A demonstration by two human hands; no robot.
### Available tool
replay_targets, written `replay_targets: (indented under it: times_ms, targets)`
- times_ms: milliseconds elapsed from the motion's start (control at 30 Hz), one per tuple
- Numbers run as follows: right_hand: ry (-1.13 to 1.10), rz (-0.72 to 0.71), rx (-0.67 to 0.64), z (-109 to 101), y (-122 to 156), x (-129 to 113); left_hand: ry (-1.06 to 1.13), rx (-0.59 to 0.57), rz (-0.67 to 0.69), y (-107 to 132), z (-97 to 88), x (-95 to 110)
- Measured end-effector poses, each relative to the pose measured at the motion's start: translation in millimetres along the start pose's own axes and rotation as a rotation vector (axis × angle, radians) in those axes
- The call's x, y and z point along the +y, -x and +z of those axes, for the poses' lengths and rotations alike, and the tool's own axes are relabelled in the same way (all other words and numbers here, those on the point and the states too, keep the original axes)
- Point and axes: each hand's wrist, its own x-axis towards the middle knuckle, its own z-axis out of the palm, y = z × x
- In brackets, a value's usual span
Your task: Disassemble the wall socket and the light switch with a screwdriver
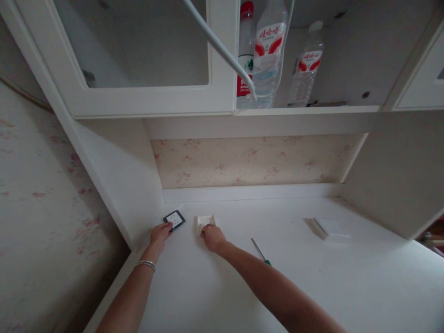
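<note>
At the left of the white desktop, my left hand (pixel 161 232) has its thumb on a wall socket panel (pixel 175 218), which has a dark frame and a white middle with small slots. Its fingers are closed at the panel's near right corner, partly hidden. Just to the right sits a shallow white mounting box (pixel 204 219) with a few small dark spots inside. My right hand (pixel 212 237) reaches into it from the near side, fingers curled together. What they pinch, if anything, is hidden. A screwdriver (pixel 259 251) with a green handle lies right of that hand, partly behind my forearm.
A flat white square piece (pixel 331 230) lies on the desktop (pixel 277 296) at right. Overhead, a cabinet with a glass door (pixel 152 101) holds plastic bottles (pixel 270 51). A pale cable (pixel 222 48) hangs in front of it. A side panel (pixel 118 171) borders the left.
</note>
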Motion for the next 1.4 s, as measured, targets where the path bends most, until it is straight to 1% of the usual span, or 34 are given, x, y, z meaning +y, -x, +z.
replay_targets:
  times_ms: [100,200,267,367,433,500,567,633,733,800,867,933,1000,1100,1167,1233,1333,1400]
  targets:
    - [0.007,-0.006,-0.01,4.4,-24.3,-1.9,-0.043,0.031,-0.04,-11.6,8.1,2.7]
    - [0.008,-0.021,-0.024,5.7,-49.5,-3.7,-0.094,0.021,-0.018,-20.9,6.3,5.7]
    - [0.003,-0.029,-0.03,4.9,-66.8,-4.9,-0.147,0.01,0.021,-24.4,-1.6,7.8]
    - [-0.027,-0.038,-0.022,3.2,-88.0,-5.8,-0.258,0.0,0.106,-24.4,-18.9,10.5]
    - [-0.062,-0.054,-0.003,3.6,-94.7,-5.3,-0.333,-0.024,0.174,-20.8,-29.0,10.6]
    - [-0.1,-0.061,0.029,6.9,-93.9,-4.2,-0.406,-0.045,0.235,-14.3,-34.1,8.4]
    - [-0.136,-0.041,0.052,13.6,-87.2,-4.0,-0.473,-0.05,0.287,-4.8,-32.5,4.4]
    - [-0.166,-0.003,0.048,22.4,-78.3,-5.8,-0.54,-0.09,0.357,6.5,-24.2,0.6]
    - [-0.204,0.055,0.027,34.3,-68.9,-12.9,-0.636,-0.24,0.454,21.8,-3.4,-1.2]
    - [-0.228,0.085,0.028,38.0,-67.8,-18.4,-0.66,-0.278,0.462,27.0,11.9,0.1]
    - [-0.255,0.111,0.031,37.3,-69.8,-21.7,-0.669,-0.27,0.454,27.1,25.1,1.8]
    - [-0.286,0.129,0.029,33.1,-72.2,-21.1,-0.676,-0.244,0.437,24.3,34.2,2.7]
    - [-0.324,0.134,0.019,27.1,-72.0,-16.3,-0.68,-0.208,0.415,21.7,38.7,2.5]
    - [-0.396,0.115,-0.014,17.7,-61.4,-3.4,-0.669,-0.152,0.39,23.1,38.1,1.1]
    - [-0.451,0.099,-0.04,12.4,-45.3,6.3,-0.652,-0.128,0.39,28.6,34.9,-0.1]
    - [-0.512,0.079,-0.06,7.4,-21.5,15.6,-0.635,-0.125,0.404,37.6,31.3,-1.3]
    - [-0.605,0.039,-0.088,-1.9,25.7,29.8,-0.616,-0.154,0.443,58.1,27.8,-2.5]
    - [-0.669,0.017,-0.085,-10.9,60.7,41.8,-0.594,-0.185,0.489,77.3,27.8,-2.7]
